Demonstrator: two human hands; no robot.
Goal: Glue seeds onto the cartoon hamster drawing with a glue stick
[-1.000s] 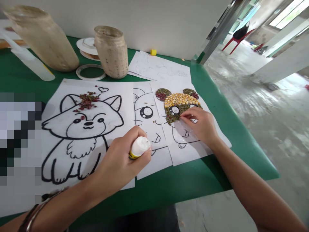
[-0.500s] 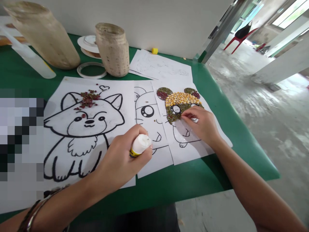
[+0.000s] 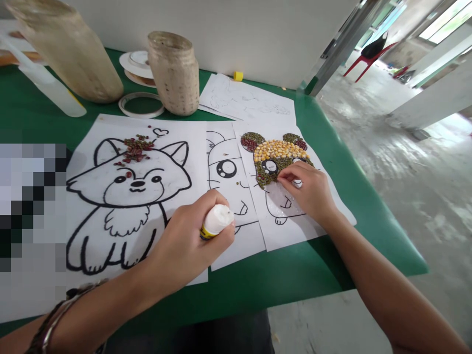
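My left hand [image 3: 199,236] is wrapped round a glue stick [image 3: 217,221] with a white top and a yellow band, held above the sheets. My right hand [image 3: 304,189] pinches thumb and forefinger together at the lower face of a hamster drawing [image 3: 279,195]; whatever is between the fingertips is too small to make out. Yellow corn kernels [image 3: 280,149] cover its forehead, and green and red beans fill its ears and face. A glossy wet patch shows on its body. Left of it lies a second, mostly bare animal drawing [image 3: 224,196].
A dog-like drawing [image 3: 129,196] with a heap of red and green beans [image 3: 137,148] lies at left. Behind stand two cloudy jars [image 3: 175,78] [image 3: 70,54], a tape roll [image 3: 141,114], a white bottle [image 3: 53,91] and a yellow cap [image 3: 238,76]. The green table [image 3: 387,236] ends at right.
The view has shifted very slightly. Both hands keep nearly the same place and grip, and the beans and sheets look the same.
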